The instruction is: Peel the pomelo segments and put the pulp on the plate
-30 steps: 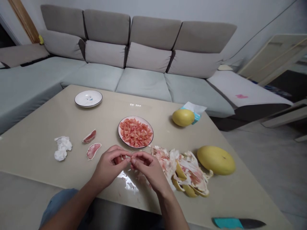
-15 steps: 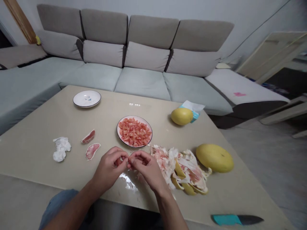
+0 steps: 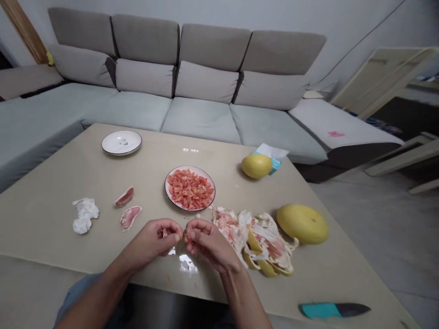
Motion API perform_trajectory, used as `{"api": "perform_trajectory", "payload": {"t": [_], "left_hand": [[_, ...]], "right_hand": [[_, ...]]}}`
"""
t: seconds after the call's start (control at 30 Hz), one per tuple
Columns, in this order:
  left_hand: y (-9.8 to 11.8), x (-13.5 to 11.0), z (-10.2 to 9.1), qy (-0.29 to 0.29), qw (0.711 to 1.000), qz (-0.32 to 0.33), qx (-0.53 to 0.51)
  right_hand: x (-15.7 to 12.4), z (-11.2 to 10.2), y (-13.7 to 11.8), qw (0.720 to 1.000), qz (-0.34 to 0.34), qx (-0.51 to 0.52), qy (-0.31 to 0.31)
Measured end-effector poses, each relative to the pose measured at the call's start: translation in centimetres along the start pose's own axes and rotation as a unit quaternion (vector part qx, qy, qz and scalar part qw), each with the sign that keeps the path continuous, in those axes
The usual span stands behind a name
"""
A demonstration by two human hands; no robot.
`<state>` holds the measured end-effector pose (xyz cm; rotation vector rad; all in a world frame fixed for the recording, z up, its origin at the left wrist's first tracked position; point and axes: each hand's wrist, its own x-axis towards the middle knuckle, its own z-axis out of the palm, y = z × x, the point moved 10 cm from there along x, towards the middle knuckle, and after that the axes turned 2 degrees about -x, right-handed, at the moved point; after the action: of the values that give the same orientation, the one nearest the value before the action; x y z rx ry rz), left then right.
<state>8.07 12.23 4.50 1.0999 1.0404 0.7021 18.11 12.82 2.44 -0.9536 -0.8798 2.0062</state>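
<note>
My left hand (image 3: 154,238) is closed in a pinch around a small reddish piece of pomelo (image 3: 165,232), mostly hidden by the fingers. Just beside it, with a narrow gap between the fingertips, my right hand (image 3: 210,243) is also pinched; a small bit seems to be in it, too hidden to name. Both hands are above the table's near edge. Beyond them sits a plate (image 3: 167,194) heaped with peeled pink pomelo flesh (image 3: 190,188). Two pomelo segments (image 3: 131,217) with white membrane lie left of the plate. Right of my right hand is a pile of membranes and yellow peel (image 3: 257,242).
A whole pomelo (image 3: 302,223) lies right of the peel pile, another (image 3: 256,165) farther back against a tissue pack (image 3: 275,165). A turquoise-handled knife (image 3: 334,310) rests near the front right edge. Crumpled tissue (image 3: 85,214) and a white plate (image 3: 121,142) are at left.
My hands, whose fingertips were touching, have drawn slightly apart. The view has shifted a little; the things on the table lie as before.
</note>
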Motion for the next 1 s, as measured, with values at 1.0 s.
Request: {"api": "perform_trajectory", "payload": {"t": [1.0], "left_hand": [[-1.4,0.2,2.9,-0.075,0.974,-0.050,-0.209]], "right_hand": [[2.3,-0.9,-6.6,0.755,-0.254,-0.574,0.193]]}}
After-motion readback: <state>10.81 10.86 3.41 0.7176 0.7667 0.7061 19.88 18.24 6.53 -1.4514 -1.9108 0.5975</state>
